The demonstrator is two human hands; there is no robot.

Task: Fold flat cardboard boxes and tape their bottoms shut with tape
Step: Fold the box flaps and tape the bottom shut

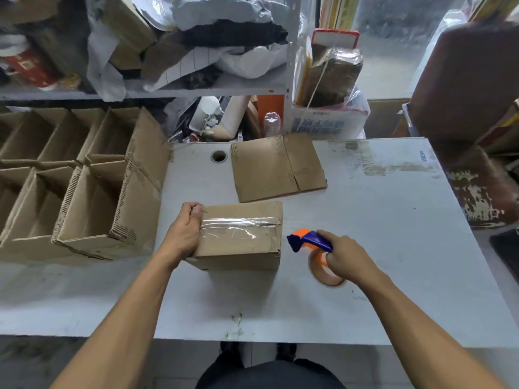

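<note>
Under left hand (184,231): brown taped cardboard box (241,234), fingers curling over its far edge. Looking light, stiff; hold by edges. Right hand (346,255) gripping orange-blue tape dispenser (309,241).

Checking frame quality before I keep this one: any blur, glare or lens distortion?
Head view: the tape dispenser and right hand are motion-blurred; glare streaks the clear tape on the box; wide-angle bending curves the table edges; the left hand is fairly sharp.
</note>
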